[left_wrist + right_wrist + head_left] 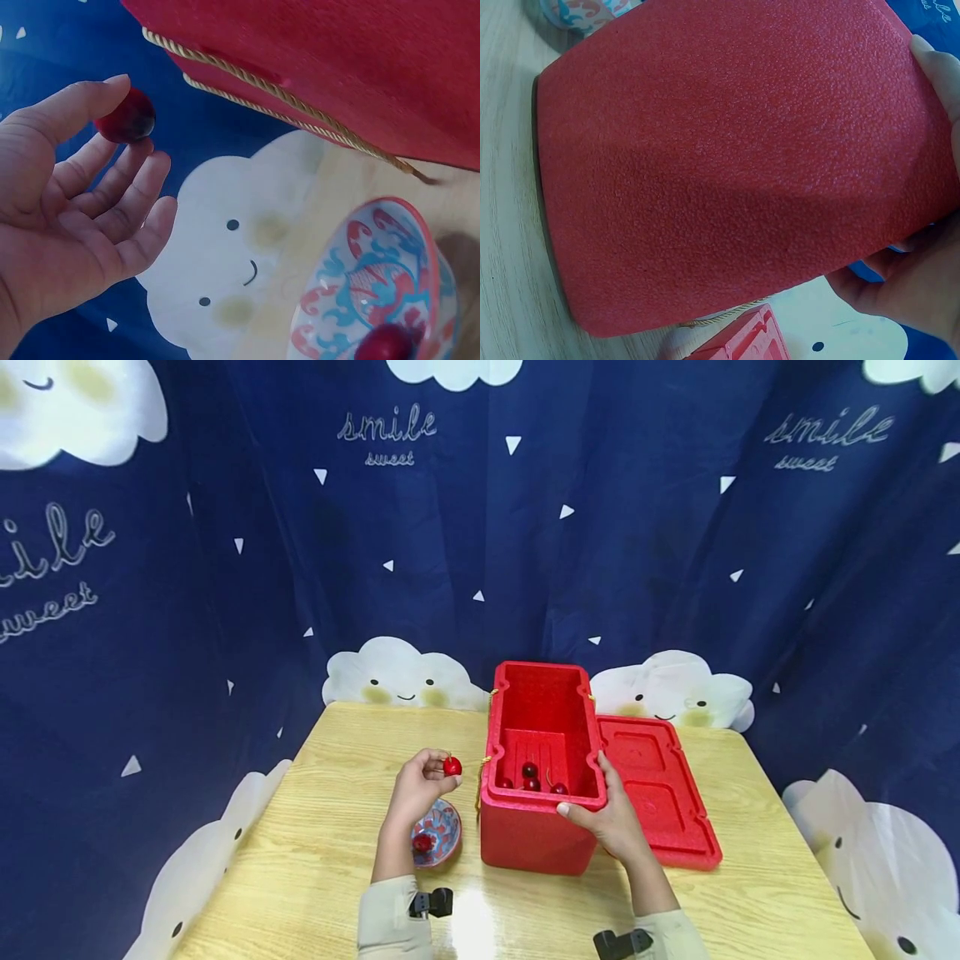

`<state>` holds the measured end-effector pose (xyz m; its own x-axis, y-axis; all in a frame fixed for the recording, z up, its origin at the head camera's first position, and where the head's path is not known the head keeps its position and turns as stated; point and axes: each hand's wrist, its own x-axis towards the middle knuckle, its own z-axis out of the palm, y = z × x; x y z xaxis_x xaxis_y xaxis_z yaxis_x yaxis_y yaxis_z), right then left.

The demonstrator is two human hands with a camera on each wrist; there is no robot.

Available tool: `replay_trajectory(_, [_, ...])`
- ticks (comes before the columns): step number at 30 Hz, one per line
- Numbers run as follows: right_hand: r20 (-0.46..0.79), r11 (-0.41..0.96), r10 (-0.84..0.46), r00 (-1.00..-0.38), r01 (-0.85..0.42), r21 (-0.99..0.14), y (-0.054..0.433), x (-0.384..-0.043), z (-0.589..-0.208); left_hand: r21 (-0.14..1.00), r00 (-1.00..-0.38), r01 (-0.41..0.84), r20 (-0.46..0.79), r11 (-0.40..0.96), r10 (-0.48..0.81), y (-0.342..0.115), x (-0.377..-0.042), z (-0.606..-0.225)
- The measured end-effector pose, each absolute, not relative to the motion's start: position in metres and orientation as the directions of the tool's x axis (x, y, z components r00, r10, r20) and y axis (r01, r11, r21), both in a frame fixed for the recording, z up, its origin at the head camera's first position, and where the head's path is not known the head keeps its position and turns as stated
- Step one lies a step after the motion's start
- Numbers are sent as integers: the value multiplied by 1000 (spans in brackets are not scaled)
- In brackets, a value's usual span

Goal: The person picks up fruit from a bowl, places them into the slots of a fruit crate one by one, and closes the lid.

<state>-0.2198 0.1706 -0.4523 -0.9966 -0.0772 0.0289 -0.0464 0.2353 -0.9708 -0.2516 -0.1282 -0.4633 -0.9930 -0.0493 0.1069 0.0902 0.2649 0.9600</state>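
Four cherries (531,784) are visible inside the uncovered box (536,837), lying toward its near end on the worktop (352,752). A fifth cherry (452,767) is held in the left hand (415,791), pinched between thumb and fingertips, to the left of the box rim and apart from it; the remaining fingers curve loosely beneath, as the left wrist view shows. The right hand (618,814) grips the near right corner of the box, thumb on the front face near the rim and fingers along the right side. Left of the box, partly hidden by the left arm, stands a patterned bowl (450,810) containing red fruit (423,843), the exact count unclear. A twisted gold cord (255,79) runs along the box's left side. The lid (656,785) lies flat to the right. Behind hangs a blue curtain (420,602) printed with clouds and triangles.
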Motion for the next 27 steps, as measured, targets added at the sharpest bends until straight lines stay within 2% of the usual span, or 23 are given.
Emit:
replay_trajectory(8, [45, 241, -77, -996, -62, -969, 175, -227, -472, 958, -988, 142, 151, 250, -18, -113, -235, -423])
replay_trajectory(16, [78, 253, -65, -995, -92, -963, 176, -229, -479, 959, -987, 153, 162, 240, -19, -111, -256, -441])
replay_trajectory(27, [61, 265, -63, -996, -75, -961, 176, -229, -476, 945, -977, 211, 211, 248, 26, -99, -271, -419])
